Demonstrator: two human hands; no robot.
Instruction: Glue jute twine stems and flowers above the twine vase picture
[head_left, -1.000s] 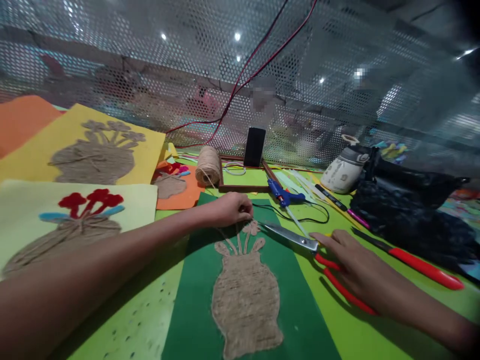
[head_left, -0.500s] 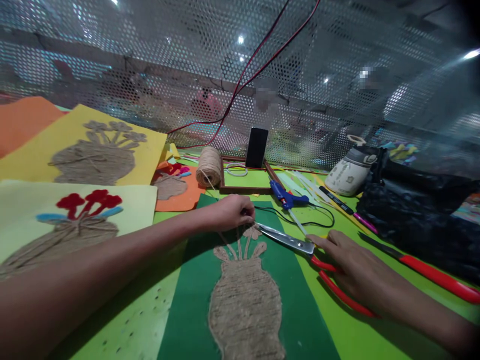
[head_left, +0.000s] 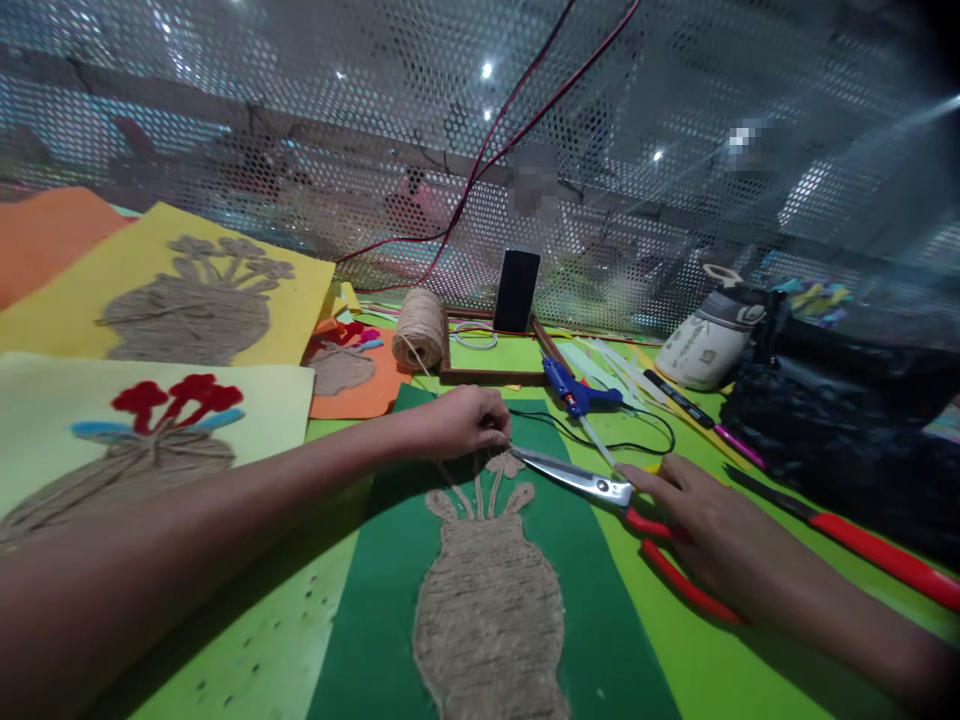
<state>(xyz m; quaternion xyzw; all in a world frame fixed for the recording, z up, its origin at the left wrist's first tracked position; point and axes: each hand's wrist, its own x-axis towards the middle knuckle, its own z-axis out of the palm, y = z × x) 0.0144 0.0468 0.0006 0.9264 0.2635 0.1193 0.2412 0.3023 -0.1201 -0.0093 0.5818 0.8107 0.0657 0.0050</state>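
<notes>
A twine vase with stems and a flower (head_left: 491,610) lies on a dark green sheet (head_left: 375,600). Over the top of the stems my left hand (head_left: 476,418) is closed in a pinch; what its fingertips hold is too small to tell. My right hand (head_left: 686,505) grips the red handles of the scissors (head_left: 574,477). Their metal blades point left, and the tips reach the fingertips of my left hand beside the flower. Twine from the spool (head_left: 418,330) runs down behind my left hand.
A blue glue gun (head_left: 577,390), a brown frame (head_left: 487,379) and an upright phone (head_left: 516,290) are beyond the hands. Cards with twine vases (head_left: 187,320) lie left. On the right are a bottle (head_left: 701,345), black plastic (head_left: 840,430) and a red-handled tool (head_left: 885,555).
The red scissor handles have come slightly closer together. Both hands stay in nearly the same place, and the view has shifted slightly.
</notes>
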